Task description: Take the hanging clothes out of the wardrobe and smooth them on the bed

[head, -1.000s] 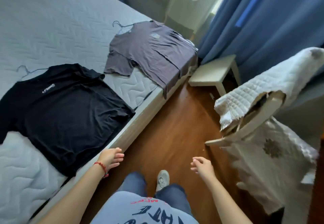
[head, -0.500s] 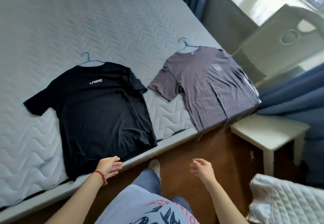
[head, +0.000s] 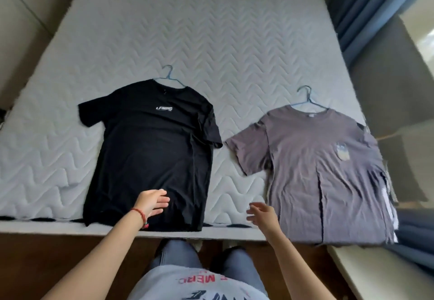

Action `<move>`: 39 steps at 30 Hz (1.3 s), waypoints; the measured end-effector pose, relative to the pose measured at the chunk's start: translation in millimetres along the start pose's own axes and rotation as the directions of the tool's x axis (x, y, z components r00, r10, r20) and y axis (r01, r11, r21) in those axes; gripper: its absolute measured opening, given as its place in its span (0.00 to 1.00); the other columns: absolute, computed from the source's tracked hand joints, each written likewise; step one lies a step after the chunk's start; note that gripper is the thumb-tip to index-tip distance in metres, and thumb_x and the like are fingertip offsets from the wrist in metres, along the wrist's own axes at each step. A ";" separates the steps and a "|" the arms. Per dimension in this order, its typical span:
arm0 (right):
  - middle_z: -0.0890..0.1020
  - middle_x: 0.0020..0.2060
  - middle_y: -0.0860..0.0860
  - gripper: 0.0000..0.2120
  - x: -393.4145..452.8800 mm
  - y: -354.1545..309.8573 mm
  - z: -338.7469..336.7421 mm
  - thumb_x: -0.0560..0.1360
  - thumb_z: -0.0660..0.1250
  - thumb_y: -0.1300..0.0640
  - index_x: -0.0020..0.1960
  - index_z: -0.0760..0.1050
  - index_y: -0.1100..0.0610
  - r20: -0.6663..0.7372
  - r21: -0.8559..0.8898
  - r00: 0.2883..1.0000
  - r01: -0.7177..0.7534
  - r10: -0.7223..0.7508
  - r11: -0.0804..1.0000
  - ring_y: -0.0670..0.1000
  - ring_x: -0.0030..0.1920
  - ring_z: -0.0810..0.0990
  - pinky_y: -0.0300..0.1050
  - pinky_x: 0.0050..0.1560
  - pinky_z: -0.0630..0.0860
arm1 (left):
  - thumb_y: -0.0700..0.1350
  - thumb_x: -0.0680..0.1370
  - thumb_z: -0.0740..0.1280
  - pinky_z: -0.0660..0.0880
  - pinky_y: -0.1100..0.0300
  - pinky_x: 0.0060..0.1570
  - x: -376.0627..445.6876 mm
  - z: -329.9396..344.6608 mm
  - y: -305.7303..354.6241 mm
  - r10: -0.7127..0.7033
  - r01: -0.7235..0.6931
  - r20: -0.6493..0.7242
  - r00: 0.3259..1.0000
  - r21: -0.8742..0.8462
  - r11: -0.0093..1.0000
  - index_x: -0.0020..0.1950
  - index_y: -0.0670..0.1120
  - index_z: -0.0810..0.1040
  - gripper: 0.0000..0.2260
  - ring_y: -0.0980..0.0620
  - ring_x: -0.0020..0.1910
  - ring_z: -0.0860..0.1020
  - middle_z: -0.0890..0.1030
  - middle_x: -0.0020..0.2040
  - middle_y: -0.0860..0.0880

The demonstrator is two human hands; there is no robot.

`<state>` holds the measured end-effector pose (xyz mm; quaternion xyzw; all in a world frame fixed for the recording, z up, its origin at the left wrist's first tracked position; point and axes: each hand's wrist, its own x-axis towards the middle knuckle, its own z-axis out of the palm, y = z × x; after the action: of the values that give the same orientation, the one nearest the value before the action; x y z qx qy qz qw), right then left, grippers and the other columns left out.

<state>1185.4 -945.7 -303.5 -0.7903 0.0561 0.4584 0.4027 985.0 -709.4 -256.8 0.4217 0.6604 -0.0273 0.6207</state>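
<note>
A black T-shirt (head: 150, 147) lies flat on the bed (head: 211, 29), still on a blue hanger (head: 168, 76) whose hook pokes out at the collar. To its right lies a grey-purple T-shirt (head: 317, 170) on a second blue hanger (head: 306, 96), its right side hanging over the mattress edge. My left hand (head: 151, 202), with a red string on the wrist, hovers over the black shirt's lower hem, fingers straight. My right hand (head: 261, 214) is over the bare strip of mattress between the two shirts, fingers relaxed and holding nothing.
The quilted mattress runs wide behind the shirts. Blue curtains (head: 366, 6) hang at the right. A pale stool top (head: 380, 269) stands at the lower right. My legs are against the bed's front edge on a brown wooden floor (head: 47, 257).
My view has swung left to face the bed squarely. Both hands have moved forward from over the floor to over the mattress, the left one now above the black shirt's hem.
</note>
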 end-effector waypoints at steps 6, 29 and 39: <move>0.80 0.33 0.52 0.11 61.9 -67.5 -15.5 0.76 0.62 0.63 0.55 0.76 0.68 0.084 -0.220 0.993 0.101 -0.085 0.970 0.44 0.26 0.78 0.35 0.29 0.70 | 0.41 0.78 0.61 0.72 0.58 0.39 7.4 21.6 2.1 -0.044 0.035 -0.086 0.995 -0.099 0.995 0.41 0.44 0.76 0.07 0.49 0.38 0.77 0.80 0.39 0.45; 0.81 0.53 0.57 0.12 330.1 -268.0 215.2 0.76 0.60 0.61 0.56 0.78 0.60 0.150 -0.487 0.812 0.557 -0.564 0.673 0.55 0.56 0.78 0.43 0.57 0.70 | 0.59 0.74 0.53 0.61 0.36 0.65 309.9 18.7 28.3 0.612 -0.225 -0.103 0.784 0.872 0.435 0.71 0.44 0.63 0.30 0.42 0.72 0.62 0.64 0.73 0.42; 0.65 0.69 0.59 0.26 428.2 -318.0 290.7 0.75 0.58 0.56 0.72 0.59 0.59 0.177 -0.750 0.753 0.520 -0.633 0.409 0.60 0.69 0.62 0.53 0.69 0.60 | 0.57 0.75 0.52 0.51 0.42 0.68 355.9 25.4 -1.9 0.691 -0.184 -0.104 0.715 0.926 0.331 0.74 0.47 0.57 0.29 0.46 0.73 0.57 0.61 0.75 0.44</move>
<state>1379.1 -412.8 -521.4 -0.8807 -0.3910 0.2151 0.1589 1049.0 -538.6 -563.5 0.8339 0.5355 -0.0740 0.1108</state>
